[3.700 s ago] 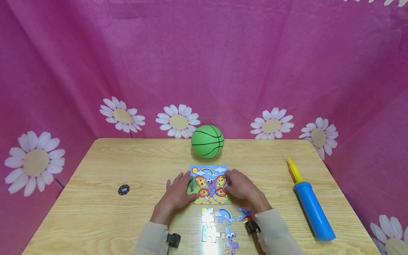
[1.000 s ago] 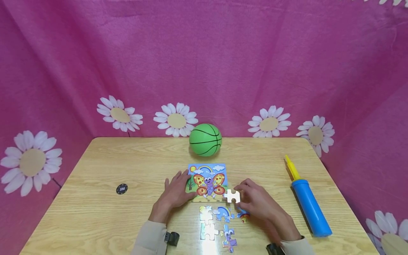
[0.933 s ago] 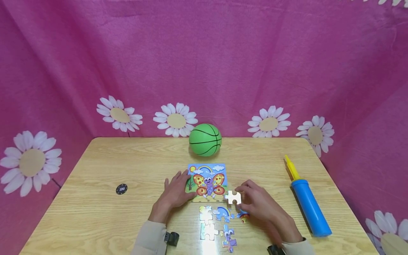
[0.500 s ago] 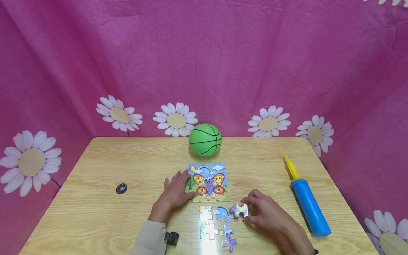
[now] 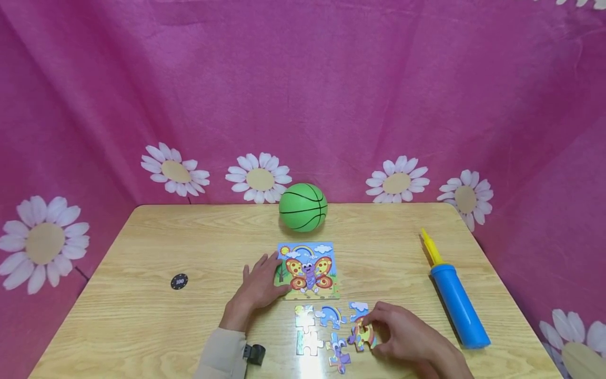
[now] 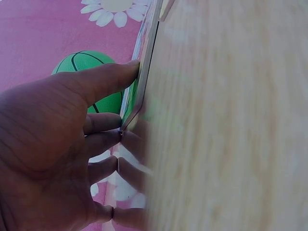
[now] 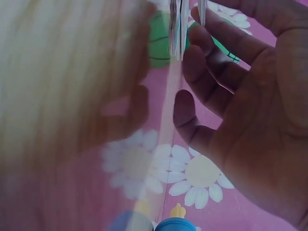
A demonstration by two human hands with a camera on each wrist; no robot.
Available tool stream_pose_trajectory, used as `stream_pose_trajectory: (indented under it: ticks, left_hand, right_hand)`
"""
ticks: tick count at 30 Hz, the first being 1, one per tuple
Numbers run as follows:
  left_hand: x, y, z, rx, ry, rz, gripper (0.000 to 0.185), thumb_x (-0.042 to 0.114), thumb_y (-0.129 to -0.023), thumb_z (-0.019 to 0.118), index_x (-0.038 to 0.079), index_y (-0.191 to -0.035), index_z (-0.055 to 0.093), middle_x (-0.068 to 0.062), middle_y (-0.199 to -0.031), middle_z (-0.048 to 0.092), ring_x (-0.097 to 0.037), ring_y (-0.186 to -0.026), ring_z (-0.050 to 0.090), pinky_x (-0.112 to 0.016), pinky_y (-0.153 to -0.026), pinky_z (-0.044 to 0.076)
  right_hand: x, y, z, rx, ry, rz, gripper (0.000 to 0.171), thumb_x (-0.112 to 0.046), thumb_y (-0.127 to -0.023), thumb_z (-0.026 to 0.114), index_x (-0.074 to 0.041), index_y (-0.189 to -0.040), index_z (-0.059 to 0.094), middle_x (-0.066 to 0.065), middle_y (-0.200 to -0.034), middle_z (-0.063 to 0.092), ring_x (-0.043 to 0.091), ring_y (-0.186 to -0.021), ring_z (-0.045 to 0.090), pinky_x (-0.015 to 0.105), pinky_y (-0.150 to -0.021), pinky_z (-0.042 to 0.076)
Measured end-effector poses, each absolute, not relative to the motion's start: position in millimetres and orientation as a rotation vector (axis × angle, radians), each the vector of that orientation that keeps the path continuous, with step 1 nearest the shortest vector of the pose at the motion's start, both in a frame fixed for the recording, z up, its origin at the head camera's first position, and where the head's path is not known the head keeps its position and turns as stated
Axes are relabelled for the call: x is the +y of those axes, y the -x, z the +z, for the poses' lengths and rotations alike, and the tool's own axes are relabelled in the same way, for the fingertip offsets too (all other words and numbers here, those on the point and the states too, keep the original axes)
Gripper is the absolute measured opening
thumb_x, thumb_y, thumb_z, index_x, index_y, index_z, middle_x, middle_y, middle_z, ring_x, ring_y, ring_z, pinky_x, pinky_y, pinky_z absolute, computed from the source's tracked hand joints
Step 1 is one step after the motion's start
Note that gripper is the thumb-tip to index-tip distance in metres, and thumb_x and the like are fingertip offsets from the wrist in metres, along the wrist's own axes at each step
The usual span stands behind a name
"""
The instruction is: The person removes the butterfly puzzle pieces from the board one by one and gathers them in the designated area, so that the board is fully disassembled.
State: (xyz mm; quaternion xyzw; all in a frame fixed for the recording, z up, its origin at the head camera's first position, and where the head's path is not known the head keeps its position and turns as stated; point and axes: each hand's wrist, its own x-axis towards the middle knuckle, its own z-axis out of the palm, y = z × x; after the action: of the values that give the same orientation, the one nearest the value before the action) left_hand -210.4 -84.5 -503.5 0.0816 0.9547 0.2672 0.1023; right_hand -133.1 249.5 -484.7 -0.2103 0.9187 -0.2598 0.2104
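My left hand (image 5: pixel 258 285) rests at the left side of a butterfly picture board (image 5: pixel 310 271). In the left wrist view its thumb touches the board's edge, with the other fingers (image 6: pixel 103 171) extended onto the table. Between thumb and fingertips, my right hand (image 5: pixel 402 331) pinches a yellow-and-red jigsaw piece (image 5: pixel 363 337), low over the table. Just beyond it is a cloud piece (image 5: pixel 358 309); to its left sits a purple butterfly-face piece (image 5: pixel 338 351). A rainbow piece (image 5: pixel 330 317), a sun piece (image 5: pixel 304 317) and a glare-washed piece (image 5: pixel 309 342) lie farther left.
A green ball (image 5: pixel 303 207) stands behind the board. At the right lies a blue hand pump (image 5: pixel 459 305) with a yellow nozzle. A black 100 chip (image 5: pixel 179 281) is on the left of the wooden table (image 5: pixel 118 316), which a pink flowered cloth (image 5: pixel 303 105) surrounds.
My right hand has brought a jigsaw piece from the board's right edge toward the front, below the cloud piece, and turned its printed face into view. My left hand has stayed at the board.
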Motion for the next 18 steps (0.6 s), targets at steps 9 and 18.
stream_pose_trajectory:
  ticks: [9,18]
  left_hand:
    - [-84.1,210.2,-503.0,2.823,-0.237,0.795,0.072,0.042,-0.084,0.072,0.011,-0.143,0.046,-0.006,-0.160,0.030,-0.032,-0.149,0.020,-0.069,-0.116,0.007]
    - [-85.1,209.9,-502.7,2.811,-0.239,0.812,0.071,0.041,-0.085,0.071,0.010,-0.143,0.045,-0.006,-0.160,0.029,-0.032,-0.149,0.020,-0.068,-0.116,0.006]
  right_hand:
    - [252.1,132.5,-489.2,2.406,0.520,-0.797,0.040,-0.032,-0.071,0.084,-0.027,-0.106,0.066,-0.009,-0.085,0.055,0.008,-0.079,0.049,0.021,-0.065,0.040]
    - [249.3,133.8,-489.9,2.386,0.519,-0.849,0.038,-0.037,-0.074,0.082,-0.027,-0.106,0.065,-0.007,-0.082,0.056,0.008,-0.076,0.051,0.022,-0.062,0.041]
